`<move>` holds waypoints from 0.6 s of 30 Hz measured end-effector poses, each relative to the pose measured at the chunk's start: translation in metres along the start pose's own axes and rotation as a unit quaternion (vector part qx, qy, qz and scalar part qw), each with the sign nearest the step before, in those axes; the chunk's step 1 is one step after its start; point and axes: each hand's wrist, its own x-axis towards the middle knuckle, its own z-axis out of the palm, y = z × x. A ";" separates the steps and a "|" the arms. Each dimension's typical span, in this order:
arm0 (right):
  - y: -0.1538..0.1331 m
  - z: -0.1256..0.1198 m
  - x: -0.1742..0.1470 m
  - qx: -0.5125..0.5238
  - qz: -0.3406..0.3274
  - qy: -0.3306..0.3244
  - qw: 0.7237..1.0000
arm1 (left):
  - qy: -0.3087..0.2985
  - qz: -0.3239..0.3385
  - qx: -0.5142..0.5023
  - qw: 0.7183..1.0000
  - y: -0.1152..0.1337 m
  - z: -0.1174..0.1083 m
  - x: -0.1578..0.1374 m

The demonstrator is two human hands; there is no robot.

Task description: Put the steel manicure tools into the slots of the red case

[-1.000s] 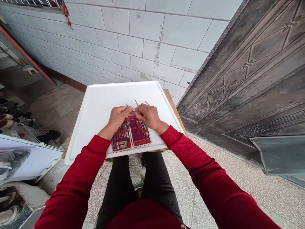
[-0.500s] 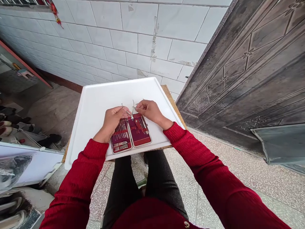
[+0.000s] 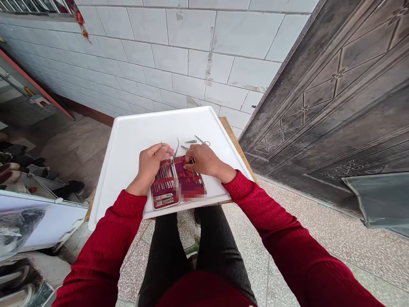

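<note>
Manicure case (image 3: 191, 184) lies open straight ahead of the person, below and between the hands. White tiled wall (image 3: 179, 64) beyond it, dark door (image 3: 319, 106) off to the right. Wooden table (image 3: 228, 124) shows past the right side of the white board (image 3: 137, 136) on top. Case sits at the board's near edge. Its spine runs away from the person, one half each side; slim tools (image 3: 164, 171) in the left half run roughly parallel to it. Right half is partly pixelated, so detail there is lost.

Left hand (image 3: 150, 164) is at the case's far left corner, thumb and fingers pinching one handle of what look like nippers (image 3: 177, 145). Their head is by the far end of the spine, handles spread and pointing toward the wall. Left is the nearer hand to them. Right hand (image 3: 206, 161) is over the far part of the right half, fingers curled; can't tell if it grips anything.

Loose on the board just past the right hand: scissors (image 3: 198, 138), plus a nail clipper (image 3: 191, 141).
</note>
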 end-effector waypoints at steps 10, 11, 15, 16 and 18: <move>0.008 0.006 -0.001 0.178 -0.060 0.042 0.981 | -0.032 -0.035 -0.071 0.996 -0.005 0.004 -0.001; 0.010 0.006 -0.001 0.200 -0.072 0.038 0.976 | -0.034 -0.037 -0.076 0.996 -0.005 0.004 -0.001; 0.018 0.007 -0.001 0.253 -0.069 0.055 0.963 | -0.051 -0.054 -0.091 0.993 -0.005 0.006 -0.002; 0.020 0.008 -0.001 0.262 -0.066 0.066 0.961 | -0.058 -0.059 -0.093 0.992 -0.005 0.007 -0.002; 0.023 0.009 0.000 0.274 -0.063 0.081 0.956 | -0.070 -0.066 -0.095 0.991 -0.006 0.008 -0.003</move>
